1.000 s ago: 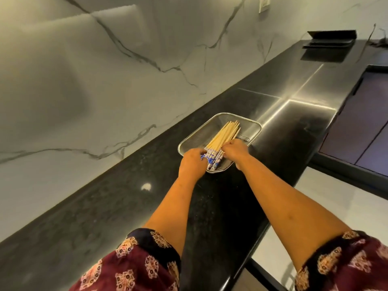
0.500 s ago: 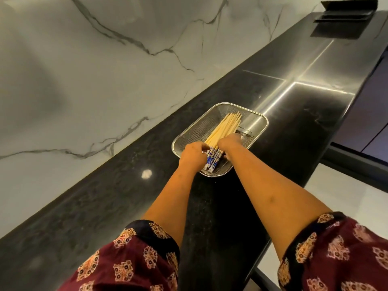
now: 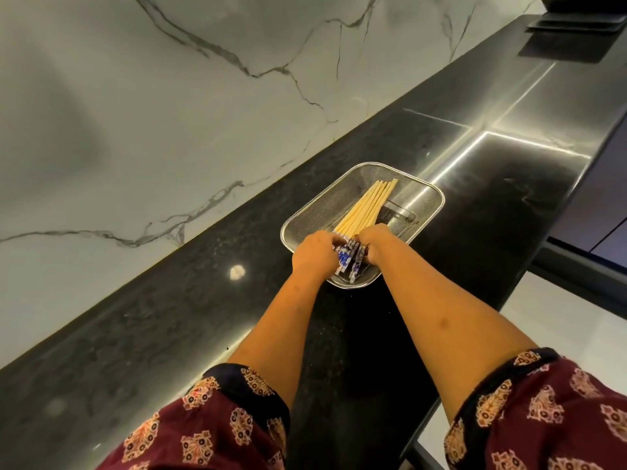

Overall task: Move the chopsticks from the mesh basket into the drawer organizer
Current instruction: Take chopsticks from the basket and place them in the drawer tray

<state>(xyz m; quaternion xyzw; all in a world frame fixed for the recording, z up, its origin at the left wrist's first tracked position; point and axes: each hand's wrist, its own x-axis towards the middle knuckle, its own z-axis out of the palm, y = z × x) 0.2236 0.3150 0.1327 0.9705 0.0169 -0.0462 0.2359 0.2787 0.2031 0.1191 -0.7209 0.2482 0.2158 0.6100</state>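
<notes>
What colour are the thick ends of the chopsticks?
Blue and white, patterned; the rest of the chopsticks is pale yellow. Head view.

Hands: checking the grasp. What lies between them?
Head view: blue-patterned ends of the chopsticks, in the basket, lie between left hand and right hand.

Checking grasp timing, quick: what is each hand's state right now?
Left hand: closed on the chopsticks, at their patterned ends.
Right hand: closed on the same chopsticks.
</notes>
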